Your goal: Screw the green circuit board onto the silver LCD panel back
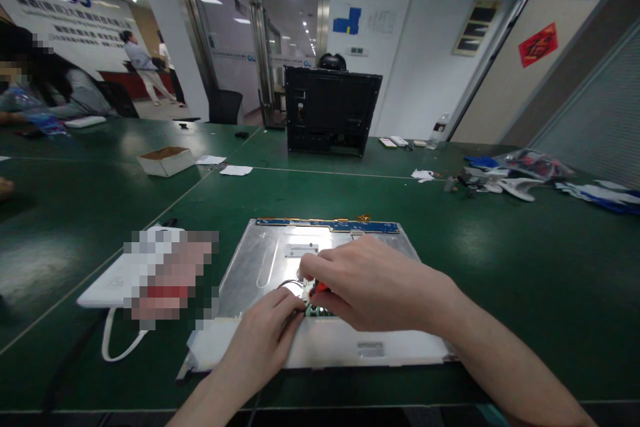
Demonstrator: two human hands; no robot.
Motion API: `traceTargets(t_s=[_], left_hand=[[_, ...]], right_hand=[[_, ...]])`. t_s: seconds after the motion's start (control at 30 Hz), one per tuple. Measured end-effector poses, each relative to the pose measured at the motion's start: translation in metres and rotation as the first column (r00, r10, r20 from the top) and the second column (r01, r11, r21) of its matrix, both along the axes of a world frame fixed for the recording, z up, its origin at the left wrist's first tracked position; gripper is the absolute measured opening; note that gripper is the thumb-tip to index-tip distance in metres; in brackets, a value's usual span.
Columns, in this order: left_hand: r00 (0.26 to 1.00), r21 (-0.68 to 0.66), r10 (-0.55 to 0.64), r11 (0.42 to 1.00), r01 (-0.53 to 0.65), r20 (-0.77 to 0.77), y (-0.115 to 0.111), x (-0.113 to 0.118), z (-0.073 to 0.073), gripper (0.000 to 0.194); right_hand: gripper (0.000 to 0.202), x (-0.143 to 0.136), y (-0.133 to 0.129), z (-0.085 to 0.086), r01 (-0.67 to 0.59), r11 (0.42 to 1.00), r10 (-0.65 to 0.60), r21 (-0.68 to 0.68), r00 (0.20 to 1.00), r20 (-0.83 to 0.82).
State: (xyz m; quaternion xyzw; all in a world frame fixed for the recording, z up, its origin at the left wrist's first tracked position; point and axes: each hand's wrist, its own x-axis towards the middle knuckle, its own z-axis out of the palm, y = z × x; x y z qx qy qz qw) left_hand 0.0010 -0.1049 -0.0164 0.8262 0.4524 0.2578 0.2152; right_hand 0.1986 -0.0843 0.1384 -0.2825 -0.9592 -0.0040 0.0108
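A flat metal-backed display panel (240, 273) lies in front of me, with a blue circuit strip (295, 223) along its far edge and a pale band (370, 349) along its near edge. On its middle sits a small green circuit board (315, 311), largely covered by my hands. My left hand (270, 320) is closed, thumb and fingertips pressed at the board's left edge beside thin dark wires (289, 282). My right hand (360, 280) is closed above the board around a red-handled screwdriver (319, 288). My fingers cover most of it, and its tip is hidden.
Left of the panel lie a white device (120, 280) with a white cable (107, 340) and a pixelated item. An open box (167, 161), papers (236, 171) and a black monitor back (333, 110) stand farther off. Bags and gloves (600, 195) lie right. A person sits left.
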Motion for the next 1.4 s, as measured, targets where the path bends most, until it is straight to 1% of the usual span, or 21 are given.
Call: traceTargets(t_s=[0.13,0.27,0.4,0.63,0.73,0.93,1.03,1.23,1.33,1.4], left_hand=[[1.000,0.012,-0.003,1.000,0.003,0.003,-0.0003,0.0003,0.0003,0.016],[1.000,0.013,0.004,1.000,-0.004,0.000,-0.0002,0.0014,0.0023,0.017],[1.000,0.002,0.007,1.000,-0.007,-0.003,-0.0005,0.0017,0.0039,0.018],[1.000,-0.017,-0.003,1.000,0.003,0.001,-0.0003,0.0021,0.0042,0.018],[1.000,-0.005,-0.007,1.000,0.007,0.003,0.0000,0.0021,0.0034,0.017],[1.000,-0.006,0.007,1.000,-0.007,-0.012,0.0001,0.0014,0.0030,0.014],[1.000,-0.004,0.006,1.000,-0.006,-0.011,0.0002,0.0012,0.0034,0.015],[1.000,0.016,0.003,1.000,-0.003,0.005,-0.0005,0.0006,0.0035,0.017],[1.000,0.019,-0.005,1.000,0.005,0.015,-0.0007,0.0007,0.0039,0.017],[1.000,0.020,-0.005,1.000,0.004,0.015,-0.0006,0.0010,0.0044,0.016]], right_hand=[[0.011,0.0002,-0.0001,-0.0002,0.002,1.000,-0.003,-0.013,1.000,-0.011],[0.012,0.0011,-0.0018,0.0017,-0.051,0.998,0.050,-0.041,0.998,-0.032],[0.013,0.0004,-0.0024,0.0021,-0.088,0.996,0.088,-0.018,0.996,-0.012],[0.010,-0.0014,0.0000,-0.0013,-0.007,1.000,0.007,0.018,1.000,-0.013],[0.011,-0.0017,0.0006,-0.0024,0.002,1.000,-0.002,0.014,1.000,-0.025],[0.010,-0.0012,-0.0024,0.0008,-0.080,0.996,0.078,-0.028,0.996,-0.039],[0.013,-0.0013,-0.0035,0.0023,-0.094,0.995,0.094,-0.029,0.995,-0.023],[0.008,-0.0023,-0.0018,0.0002,-0.037,0.999,0.036,-0.009,0.999,-0.023],[0.011,-0.0026,-0.0009,-0.0010,-0.004,1.000,0.004,-0.012,1.000,-0.017],[0.012,-0.0025,-0.0006,-0.0010,-0.005,1.000,0.004,-0.017,1.000,-0.015]])
